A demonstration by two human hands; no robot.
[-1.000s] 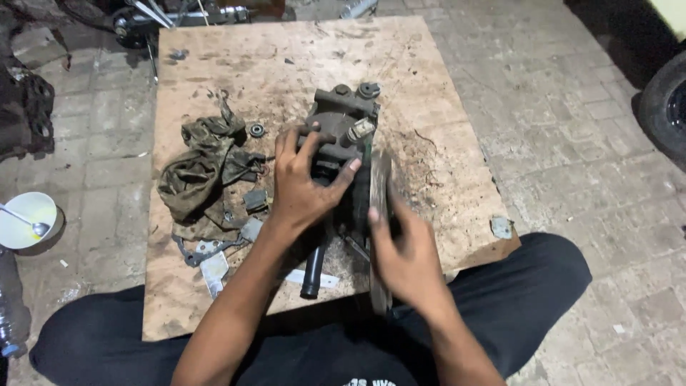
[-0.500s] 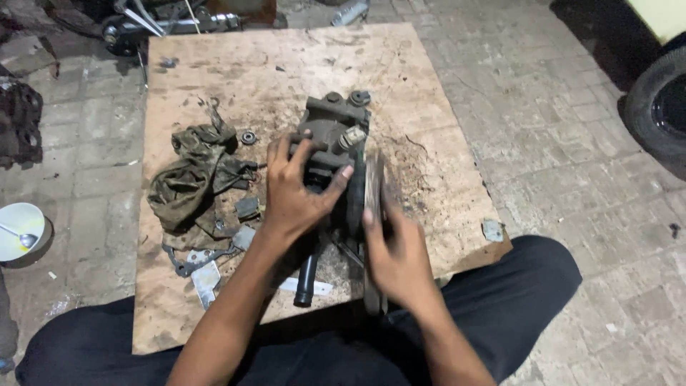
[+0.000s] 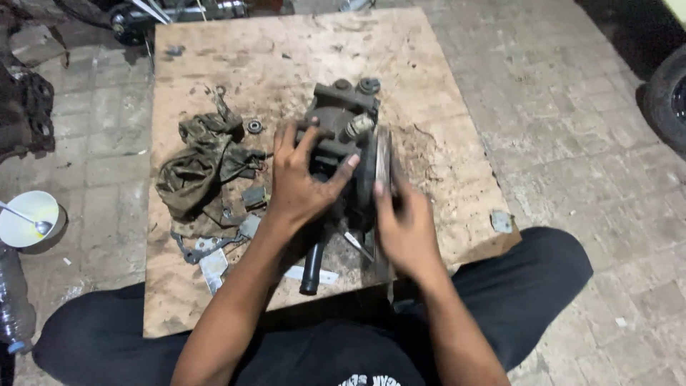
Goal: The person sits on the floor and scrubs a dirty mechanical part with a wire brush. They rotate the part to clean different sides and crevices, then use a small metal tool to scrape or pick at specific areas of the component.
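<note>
While hands grip the pump [image 3: 343, 136], a rag [image 3: 196, 171] lies beside.

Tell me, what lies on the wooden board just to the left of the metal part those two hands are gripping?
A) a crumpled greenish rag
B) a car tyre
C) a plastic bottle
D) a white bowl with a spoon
A: the crumpled greenish rag lies on the wooden board left of the metal part under the left hand.
</note>
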